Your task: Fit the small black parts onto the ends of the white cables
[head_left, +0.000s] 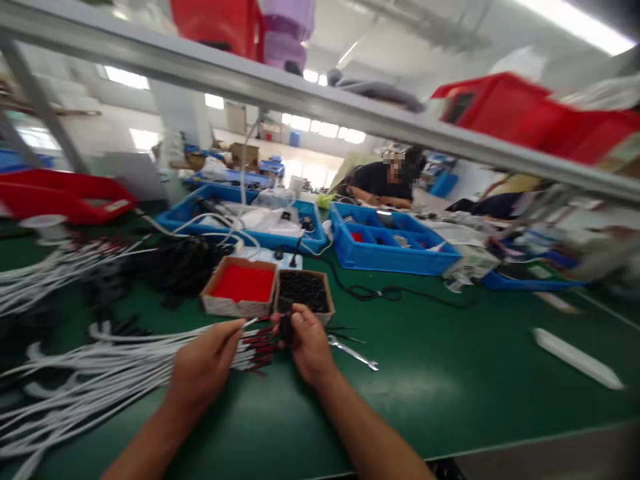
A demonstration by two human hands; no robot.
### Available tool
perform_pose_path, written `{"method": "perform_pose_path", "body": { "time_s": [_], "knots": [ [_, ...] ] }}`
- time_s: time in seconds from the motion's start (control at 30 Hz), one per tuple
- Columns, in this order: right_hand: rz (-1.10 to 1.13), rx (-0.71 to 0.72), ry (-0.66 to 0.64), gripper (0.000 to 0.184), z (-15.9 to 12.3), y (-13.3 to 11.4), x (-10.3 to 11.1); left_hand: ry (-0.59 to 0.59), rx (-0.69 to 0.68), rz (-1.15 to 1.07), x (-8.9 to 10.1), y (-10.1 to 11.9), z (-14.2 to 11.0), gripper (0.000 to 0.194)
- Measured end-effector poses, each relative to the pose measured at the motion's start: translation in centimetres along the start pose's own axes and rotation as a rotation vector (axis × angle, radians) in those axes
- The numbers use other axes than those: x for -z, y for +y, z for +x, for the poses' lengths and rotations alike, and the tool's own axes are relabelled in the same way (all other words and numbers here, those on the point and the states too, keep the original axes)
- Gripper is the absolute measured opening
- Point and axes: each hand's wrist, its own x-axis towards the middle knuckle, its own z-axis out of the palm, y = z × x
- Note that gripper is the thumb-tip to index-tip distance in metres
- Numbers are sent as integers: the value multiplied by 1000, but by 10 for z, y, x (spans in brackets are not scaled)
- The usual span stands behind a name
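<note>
My left hand pinches a white cable near its end, where dark red tips point right. Facing it, my right hand is closed on a small black part, blurred, its exact kind unclear. The cable's tip comes close to this part; I cannot tell whether they touch. Under and left of my left hand lies a bundle of white cables with dark red ends. Just beyond my hands stand a box of red pieces and a box of small black pieces.
A wrench lies right of my right hand on the green table. Farther back are a blue bin, a divided blue tray and a black cord. A shelf rail crosses above. Another person sits beyond.
</note>
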Motion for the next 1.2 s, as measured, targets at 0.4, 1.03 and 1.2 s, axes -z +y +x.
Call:
{"method": "perform_pose_path", "body": {
  "time_s": [0.4,1.03,1.2],
  "knots": [
    [-37,-28,-82,33,2,9,3,5,151,-13,-11,8,-13,13],
    [-639,103,-186,37,-7,15,-6,-346,330,-545,-8,11,-20,44],
    [-816,346,-349,16,-7,9,-4,-302,353,-416,-9,12,-17,26]
  ]
}}
